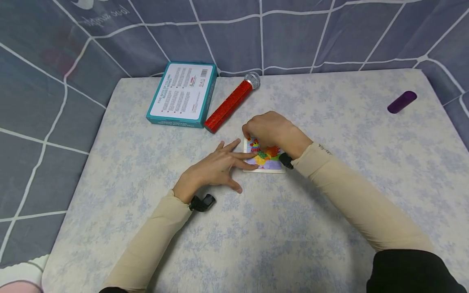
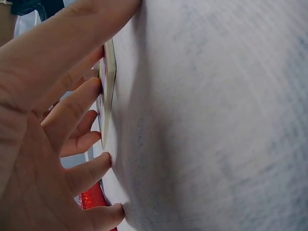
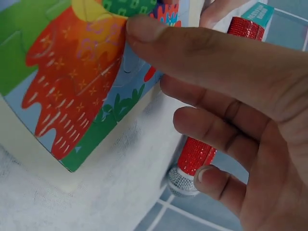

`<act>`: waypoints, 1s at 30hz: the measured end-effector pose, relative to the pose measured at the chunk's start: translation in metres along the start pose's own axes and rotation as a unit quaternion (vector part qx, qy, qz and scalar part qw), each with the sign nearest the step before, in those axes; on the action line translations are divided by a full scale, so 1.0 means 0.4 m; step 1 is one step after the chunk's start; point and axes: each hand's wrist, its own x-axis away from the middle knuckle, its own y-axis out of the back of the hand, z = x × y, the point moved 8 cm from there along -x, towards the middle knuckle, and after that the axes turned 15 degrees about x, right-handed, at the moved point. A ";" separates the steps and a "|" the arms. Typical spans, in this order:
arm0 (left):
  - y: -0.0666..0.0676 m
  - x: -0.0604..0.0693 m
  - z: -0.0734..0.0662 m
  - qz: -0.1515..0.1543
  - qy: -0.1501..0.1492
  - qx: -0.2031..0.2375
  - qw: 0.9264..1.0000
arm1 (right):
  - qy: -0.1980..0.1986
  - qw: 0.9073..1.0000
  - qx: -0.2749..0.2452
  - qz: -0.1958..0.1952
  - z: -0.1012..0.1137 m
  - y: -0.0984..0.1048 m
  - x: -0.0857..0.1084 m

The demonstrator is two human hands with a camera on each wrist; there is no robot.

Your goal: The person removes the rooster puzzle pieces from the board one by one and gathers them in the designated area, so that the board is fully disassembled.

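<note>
Gray-blue curtain (image 1: 293, 47) with white grid lines, hung behind and to the left of a table (image 1: 264, 244) covered in pale cloth mottled with blue. On the table near its middle, between both hands: small jigsaw puzzle (image 1: 270, 163) with a pale border, depicting a multicolored bird with a red-orange tail. Left hand (image 1: 218, 166): palm down, fingers released and spread, with two fingertips resting on the left part of the puzzle, two more on the cloth just beside, and the thumb held apart. Right hand (image 1: 275, 129): arched over the puzzle, with fingers bent toward its far edge and thumb on the pictured face beside a green patch; impossible to tell whether grasping or only pressing. Both forearms in beige sleeves (image 1: 351, 199), with a small black device (image 1: 202, 202) at each wrist. Beyond the left hand: teal box (image 1: 182, 93), printed white face upward, with a red microphone (image 1: 231, 103) aslant just beside, silver head toward the curtain. At far right, well apart: dark purple cylinder (image 1: 402, 101), lying on its side.
</note>
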 end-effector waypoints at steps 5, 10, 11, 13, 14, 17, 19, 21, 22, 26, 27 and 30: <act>-0.001 0.000 0.000 0.004 -0.002 -0.005 1.000 | 0.002 1.000 -0.016 0.011 -0.006 -0.006 -0.009; 0.001 0.000 -0.002 -0.001 -0.004 -0.008 1.000 | 0.009 0.998 -0.049 0.032 -0.014 -0.009 -0.019; 0.001 0.000 -0.002 -0.002 -0.004 -0.008 1.000 | 0.008 0.998 -0.058 0.039 -0.015 -0.011 -0.019; 0.001 0.000 -0.001 -0.002 -0.003 -0.009 1.000 | 0.007 0.996 -0.072 0.048 -0.018 -0.015 -0.022; 0.001 -0.001 0.000 -0.001 -0.001 -0.009 1.000 | 0.007 0.996 -0.078 0.050 -0.019 -0.017 -0.023; 0.000 -0.001 0.001 0.001 0.001 -0.010 1.000 | 0.012 0.994 -0.091 0.051 -0.020 -0.022 -0.024; 0.000 -0.001 0.001 0.001 0.005 -0.010 1.000 | 0.015 0.994 -0.101 0.047 -0.021 -0.023 -0.023; 0.000 -0.001 0.000 0.001 0.004 -0.009 1.000 | 0.019 0.992 -0.113 0.044 -0.023 -0.025 -0.021; -0.001 -0.001 0.000 0.002 0.004 -0.008 1.000 | 0.021 0.992 -0.121 0.042 -0.023 -0.026 -0.020; -0.002 -0.001 -0.001 0.002 0.002 -0.005 1.000 | 0.030 0.989 -0.141 0.030 -0.025 -0.027 -0.015; -0.002 -0.001 0.000 0.002 0.002 -0.005 1.000 | 0.035 0.989 -0.141 0.026 -0.024 -0.025 -0.014; -0.001 0.001 0.001 0.000 0.004 -0.006 1.000 | 0.054 0.988 -0.146 0.015 -0.021 -0.025 -0.012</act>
